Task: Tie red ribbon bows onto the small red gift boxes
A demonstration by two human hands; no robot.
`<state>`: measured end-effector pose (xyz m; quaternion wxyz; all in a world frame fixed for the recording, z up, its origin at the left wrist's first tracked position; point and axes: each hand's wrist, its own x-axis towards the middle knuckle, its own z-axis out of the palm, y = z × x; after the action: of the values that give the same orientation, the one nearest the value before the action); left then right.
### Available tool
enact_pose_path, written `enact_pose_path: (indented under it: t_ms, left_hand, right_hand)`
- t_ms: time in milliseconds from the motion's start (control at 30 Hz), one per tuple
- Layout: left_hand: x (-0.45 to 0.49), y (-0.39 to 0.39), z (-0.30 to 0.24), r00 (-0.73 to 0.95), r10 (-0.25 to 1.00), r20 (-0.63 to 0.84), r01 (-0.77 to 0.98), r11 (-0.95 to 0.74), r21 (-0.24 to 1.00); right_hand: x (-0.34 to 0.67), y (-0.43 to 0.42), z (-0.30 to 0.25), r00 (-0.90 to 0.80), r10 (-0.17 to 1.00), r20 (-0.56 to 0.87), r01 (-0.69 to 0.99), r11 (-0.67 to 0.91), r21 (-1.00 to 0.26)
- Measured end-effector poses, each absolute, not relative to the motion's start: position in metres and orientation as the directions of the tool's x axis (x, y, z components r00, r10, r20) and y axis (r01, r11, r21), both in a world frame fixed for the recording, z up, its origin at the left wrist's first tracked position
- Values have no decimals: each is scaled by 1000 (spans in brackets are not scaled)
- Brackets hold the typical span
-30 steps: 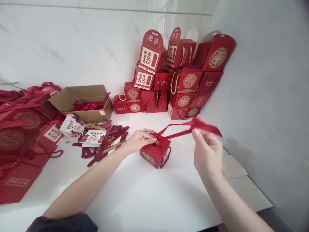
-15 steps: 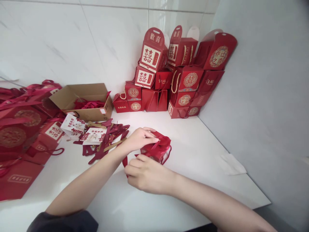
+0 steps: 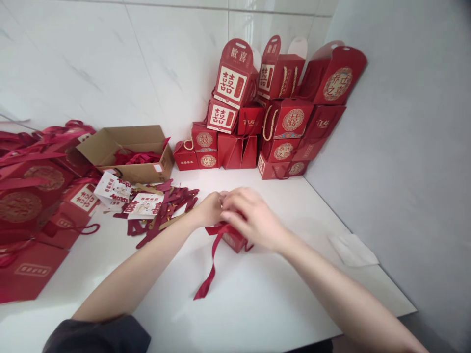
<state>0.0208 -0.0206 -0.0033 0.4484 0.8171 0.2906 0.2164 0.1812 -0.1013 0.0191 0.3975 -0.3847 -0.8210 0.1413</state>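
Observation:
A small red gift box [image 3: 232, 240] with a cord handle sits on the white table, its top mostly covered by my hands. Red ribbon [image 3: 212, 269] lies over the box, and one tail trails down toward me onto the tabletop. My left hand [image 3: 211, 210] is closed at the box's left upper side, gripping the ribbon; its fingertips are partly hidden. From the right, my right hand [image 3: 253, 215] reaches over the box, fingers bent toward my left fingertips. It is smeared by motion, so whether it pinches anything is unclear.
Stacked red gift boxes [image 3: 283, 120] stand against the back wall. An open cardboard box [image 3: 136, 172] holds red ribbon. Beside it lie dark red straps [image 3: 169, 206] and printed white cards [image 3: 145, 205]. More ribboned red boxes [image 3: 33, 196] crowd the left; a white tissue [image 3: 353, 250] lies right.
My right hand has let go of the ribbon tail and moved up and right over the box. The tail now hangs onto the table. My left hand has drawn slightly left and closed.

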Motion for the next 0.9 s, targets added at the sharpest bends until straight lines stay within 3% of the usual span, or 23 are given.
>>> enact_pose_path:
  t_ms: [67,133,200,300,400,467,567,633,800,900]
  left_hand:
    - [20,-21,-1,772,629,94,255,-442,860]
    - [19,-22,1,807,586,80,233,-440,867]
    - [18,-21,1,818,571,70,223,-427,877]
    - [19,-19,-1,822,566,59,219,-411,885]
    - [19,-17,-3,820,569,54,212,-391,896]
    - [19,-17,-4,817,575,50,210,-377,902]
    - [20,-17,-4,814,578,55,208,-380,901]
    - [20,-18,-4,820,569,66,201,-394,897]
    - [20,-19,-3,812,578,80,214,-423,881]
    - [19,-20,-4,808,585,70,228,-420,879]
  right_hand:
    - [208,-88,18,-247,880,406,559,472,-682]
    - [227,-79,13,-341,916,212,548,377,-747]
    - [237,-77,8,-477,870,122,507,386,-771]
    - [242,-81,8,-515,834,195,432,450,-781]
    - [247,-83,15,-367,889,275,357,407,-841]
    - [251,-84,22,-346,917,196,238,288,-928]
    - [251,-85,27,-521,854,-5,142,81,-986]
    - [246,-85,25,-547,836,-47,187,67,-980]
    - [233,-78,12,-366,927,85,431,250,-867]
    - [233,-77,10,-329,938,114,465,266,-844]
